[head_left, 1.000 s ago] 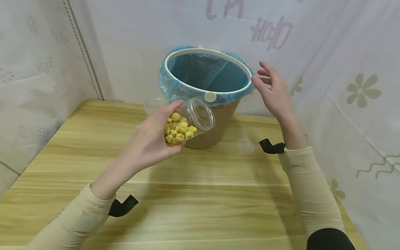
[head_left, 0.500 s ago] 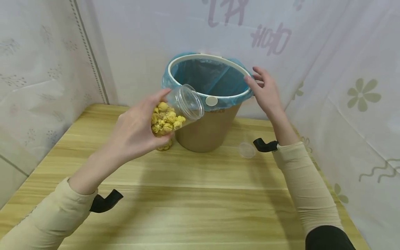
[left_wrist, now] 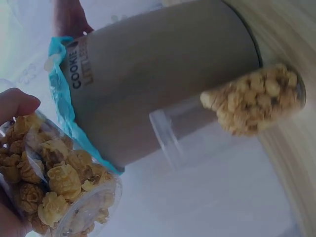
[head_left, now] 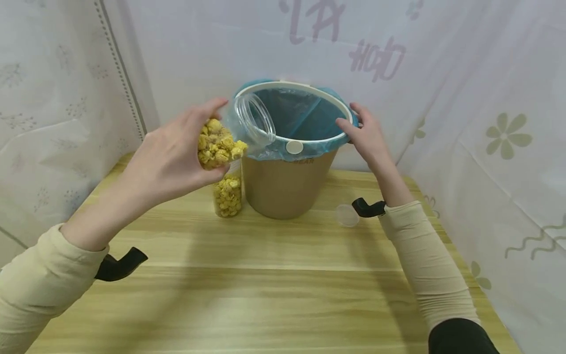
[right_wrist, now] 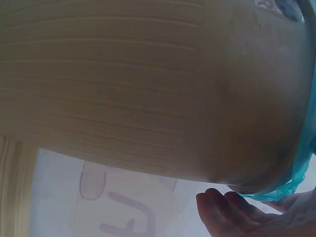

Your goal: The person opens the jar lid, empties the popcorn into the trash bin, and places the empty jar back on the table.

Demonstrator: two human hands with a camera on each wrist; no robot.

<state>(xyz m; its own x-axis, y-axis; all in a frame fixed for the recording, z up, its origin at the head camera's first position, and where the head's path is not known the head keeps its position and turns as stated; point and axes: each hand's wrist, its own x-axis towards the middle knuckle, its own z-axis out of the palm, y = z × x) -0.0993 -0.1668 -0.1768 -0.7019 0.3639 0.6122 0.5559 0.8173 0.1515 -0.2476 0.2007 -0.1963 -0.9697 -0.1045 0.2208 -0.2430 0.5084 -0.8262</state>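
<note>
My left hand (head_left: 163,152) grips a clear plastic jar (head_left: 252,118) of yellow popcorn (head_left: 218,142). The jar is tilted, its uncovered mouth at the left rim of a brown trash can (head_left: 283,191); the popcorn lies toward its base. A blue trash bag (head_left: 316,145) lines the can and folds over the edge under a cream ring (head_left: 329,139). At the can's right rim, my right hand (head_left: 369,142) holds on, thumb over the ring and fingers outside. The right wrist view shows those fingers (right_wrist: 229,210) just below the bag's edge.
A second clear jar (head_left: 227,196), partly filled with popcorn, stands upright on the wooden table (head_left: 265,295) left of the can. Right of the can lies a round clear lid (head_left: 347,215). A printed white curtain (head_left: 190,59) hangs close behind.
My left hand has moved left and raised the tilted jar to the can's rim, uncovering the second jar. My right hand has closed in from beside the can onto its right rim.
</note>
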